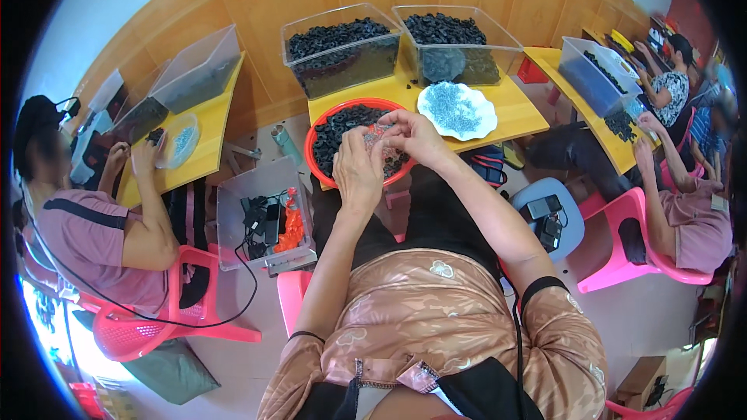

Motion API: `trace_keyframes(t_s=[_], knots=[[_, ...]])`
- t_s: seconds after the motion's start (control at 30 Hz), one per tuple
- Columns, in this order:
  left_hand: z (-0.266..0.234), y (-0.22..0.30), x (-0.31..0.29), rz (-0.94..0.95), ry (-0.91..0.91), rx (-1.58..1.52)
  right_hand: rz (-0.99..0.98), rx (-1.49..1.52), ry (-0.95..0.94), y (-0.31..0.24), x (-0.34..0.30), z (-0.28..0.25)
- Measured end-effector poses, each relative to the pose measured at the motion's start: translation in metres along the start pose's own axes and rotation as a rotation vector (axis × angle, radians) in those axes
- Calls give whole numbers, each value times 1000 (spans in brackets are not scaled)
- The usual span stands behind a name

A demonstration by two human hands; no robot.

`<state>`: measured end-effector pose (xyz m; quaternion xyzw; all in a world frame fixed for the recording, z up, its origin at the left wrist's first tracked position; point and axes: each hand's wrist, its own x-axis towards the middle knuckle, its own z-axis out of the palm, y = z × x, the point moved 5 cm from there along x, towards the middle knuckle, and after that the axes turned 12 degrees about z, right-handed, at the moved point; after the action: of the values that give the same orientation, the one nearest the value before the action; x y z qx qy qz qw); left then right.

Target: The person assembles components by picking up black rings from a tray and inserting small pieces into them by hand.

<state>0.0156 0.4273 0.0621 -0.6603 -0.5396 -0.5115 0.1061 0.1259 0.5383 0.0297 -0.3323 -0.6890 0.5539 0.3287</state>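
Note:
A red basin [312, 163] full of small black ring-like parts [348, 118] is in front of me, at the near edge of a yellow table. Over it my left hand [359, 169] and my right hand [414, 138] come together, fingers bent and pinched. Whatever sits between the fingertips is too small to make out. A reddish, see-through patch [377, 134] shows in the basin just behind my fingers; its kind is unclear. Right of the basin, close to my right hand, stands a white scalloped plate [488, 120] heaped with tiny bluish clear pieces [454, 107].
Two clear bins [342, 62] [498, 66] of black parts stand at the table's back. A grey bin [233, 241] with chargers and a blue stool [572, 222] flank my legs. People work at side tables left [206, 148] and right [545, 70].

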Motion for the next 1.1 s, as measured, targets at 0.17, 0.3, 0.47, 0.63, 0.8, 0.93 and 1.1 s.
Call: trace_keyframes(t_s=[0.17,0.3,0.47,0.63,0.8,0.93,1.1], knots=[[-75,59,29,149,466,-260,-12,-201,165,4,-2,-3],[-172,137,4,573,974,-171,-53,-263,233,-2,-8,-11],[-222,182,-32,904,1169,-333,-15,-239,225,-9,-19,-10],[-227,187,-54,995,1219,-330,7,-229,116,-16,-36,0],[-228,186,-66,1013,1236,-296,26,-332,112,1,-65,-11],[-227,191,-65,1042,1225,-299,75,-193,192,27,-58,-30],[-232,186,-65,1016,1241,-295,149,28,355,47,-51,-65]])
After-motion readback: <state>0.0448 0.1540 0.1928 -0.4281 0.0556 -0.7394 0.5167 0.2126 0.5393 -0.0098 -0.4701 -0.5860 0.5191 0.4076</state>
